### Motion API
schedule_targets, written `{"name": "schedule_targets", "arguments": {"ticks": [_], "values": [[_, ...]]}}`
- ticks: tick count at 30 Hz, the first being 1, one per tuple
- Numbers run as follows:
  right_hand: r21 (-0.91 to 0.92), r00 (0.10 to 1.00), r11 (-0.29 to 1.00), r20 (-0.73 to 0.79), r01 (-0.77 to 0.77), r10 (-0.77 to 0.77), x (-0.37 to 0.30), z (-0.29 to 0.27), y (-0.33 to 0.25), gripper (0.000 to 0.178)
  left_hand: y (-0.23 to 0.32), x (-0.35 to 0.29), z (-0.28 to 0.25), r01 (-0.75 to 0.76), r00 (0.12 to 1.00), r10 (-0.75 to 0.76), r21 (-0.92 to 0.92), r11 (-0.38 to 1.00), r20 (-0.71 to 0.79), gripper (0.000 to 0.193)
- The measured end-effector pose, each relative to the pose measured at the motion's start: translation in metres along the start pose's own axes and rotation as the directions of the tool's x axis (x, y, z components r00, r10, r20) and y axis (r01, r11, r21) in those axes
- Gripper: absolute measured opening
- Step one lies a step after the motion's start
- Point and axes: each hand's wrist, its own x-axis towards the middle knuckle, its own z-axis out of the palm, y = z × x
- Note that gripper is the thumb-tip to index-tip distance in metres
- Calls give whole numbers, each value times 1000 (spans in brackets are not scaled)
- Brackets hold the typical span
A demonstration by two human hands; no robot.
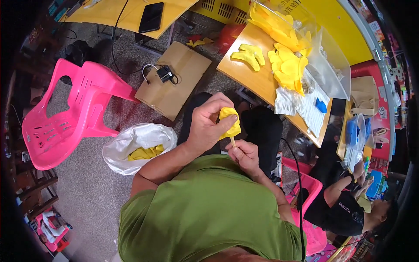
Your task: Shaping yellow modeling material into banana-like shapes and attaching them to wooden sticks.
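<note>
My left hand (pixel 211 120) is closed around a small yellow fabric piece (pixel 235 131), with the thumb pressed on its face. A thin light wooden stick (pixel 233 142) runs up into the lower end of the piece. Just below, my right hand (pixel 245 156) pinches the stick between thumb and fingers. The stick's upper end is hidden inside the yellow fabric. Both hands are in front of my green shirt, above my lap.
A white sack (pixel 114 153) of yellow pieces stands at left, near a pink chair (pixel 72 111). Cardboard (pixel 185 61) with a charger lies ahead. The right table (pixel 233 52) holds yellow pieces (pixel 288 65) and a clear bin (pixel 338 65). Another person (pixel 334 209) sits at far right.
</note>
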Motion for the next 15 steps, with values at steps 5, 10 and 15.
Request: {"name": "schedule_targets", "arguments": {"ticks": [5,10,15], "values": [[-232,998,970,24,67,-63,1,-1,-5,15,2,1,-10,-37,998,33,75,997,47,6],[-267,996,963,-68,45,-65,-6,-4,-5,15,-3,-3,-8,-5,1000,4,34,999,26,6],[-111,997,994,-74,1,-10,-13,-5,1,16,-3,-6,-5,27,999,-27,-33,999,20,5]]}}
